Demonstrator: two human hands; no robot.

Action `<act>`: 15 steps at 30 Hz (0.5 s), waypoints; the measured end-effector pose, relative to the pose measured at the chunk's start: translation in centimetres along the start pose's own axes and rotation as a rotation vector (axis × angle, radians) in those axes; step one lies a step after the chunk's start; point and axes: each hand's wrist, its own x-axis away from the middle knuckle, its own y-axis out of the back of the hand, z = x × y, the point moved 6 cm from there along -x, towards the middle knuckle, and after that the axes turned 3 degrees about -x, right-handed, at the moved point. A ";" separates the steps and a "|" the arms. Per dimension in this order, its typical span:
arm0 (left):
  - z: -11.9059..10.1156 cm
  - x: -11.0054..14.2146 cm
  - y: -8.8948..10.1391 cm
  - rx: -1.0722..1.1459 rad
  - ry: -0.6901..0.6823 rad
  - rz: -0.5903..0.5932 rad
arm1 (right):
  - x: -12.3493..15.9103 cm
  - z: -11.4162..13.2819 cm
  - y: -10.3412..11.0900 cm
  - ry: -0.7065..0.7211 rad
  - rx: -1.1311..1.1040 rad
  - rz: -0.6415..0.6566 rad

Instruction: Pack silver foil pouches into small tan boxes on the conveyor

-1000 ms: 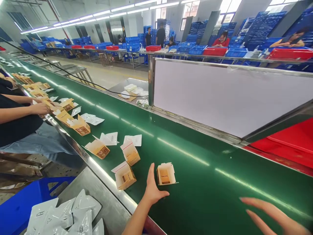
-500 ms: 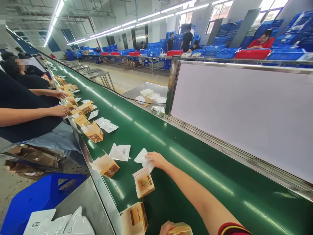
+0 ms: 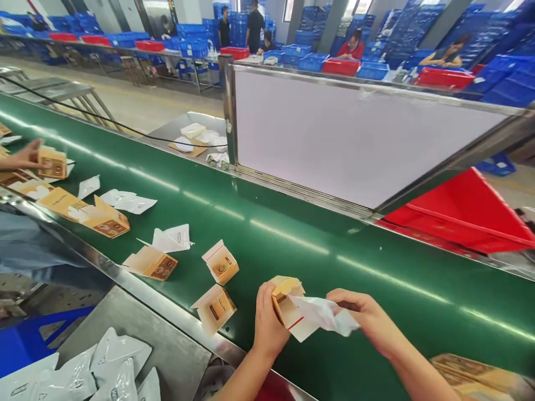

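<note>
My left hand (image 3: 267, 323) grips a small open tan carton (image 3: 286, 301) just above the green conveyor belt (image 3: 376, 289). My right hand (image 3: 365, 314) pinches a white foil pouch (image 3: 324, 314) whose end is at the carton's open mouth. Two more open cartons (image 3: 220, 262) (image 3: 215, 309) lie on the belt to the left of my hands. Another white pouch (image 3: 172, 238) lies further left.
More cartons (image 3: 150, 263) and pouches (image 3: 125, 201) trail left along the belt, where a co-worker's hand (image 3: 23, 157) holds a carton. A white panel (image 3: 355, 139) stands behind the belt, a red crate (image 3: 463, 214) beyond it. Loose pouches (image 3: 104, 367) lie on the steel table.
My right hand has brought a white pouch from the belt to the carton. My left hand has raised the carton, and the view has swung to the right.
</note>
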 end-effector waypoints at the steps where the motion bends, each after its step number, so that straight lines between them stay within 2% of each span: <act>1: -0.7 0.4 -0.2 -0.064 -0.085 0.015 | 0.5 -0.5 -0.6 0.004 0.148 -0.016; 4: -2.5 1.8 -0.9 -0.232 -0.241 0.035 | 1.7 -1.9 -2.5 0.071 0.609 -0.127; 5: -3.0 2.2 -1.1 -0.253 -0.258 0.050 | 2.3 -2.4 -3.0 0.076 0.685 -0.182; 7: -3.5 2.7 -1.4 -0.251 -0.223 0.096 | 3.8 -3.6 -4.0 0.070 0.644 -0.220; 8: -3.4 2.9 -1.6 -0.242 -0.168 0.119 | 4.5 -4.2 -4.6 0.062 0.570 -0.169; 11: -3.2 3.9 -2.8 -0.222 -0.031 0.210 | 6.1 -5.6 -6.9 0.008 0.448 0.118; 13: -3.5 5.0 -4.3 -0.174 -0.068 0.302 | 6.5 -6.3 -7.9 -0.041 0.510 0.238; 15: -3.7 6.4 -5.8 -0.097 -0.128 0.398 | 6.5 -7.0 -8.1 -0.066 0.546 0.287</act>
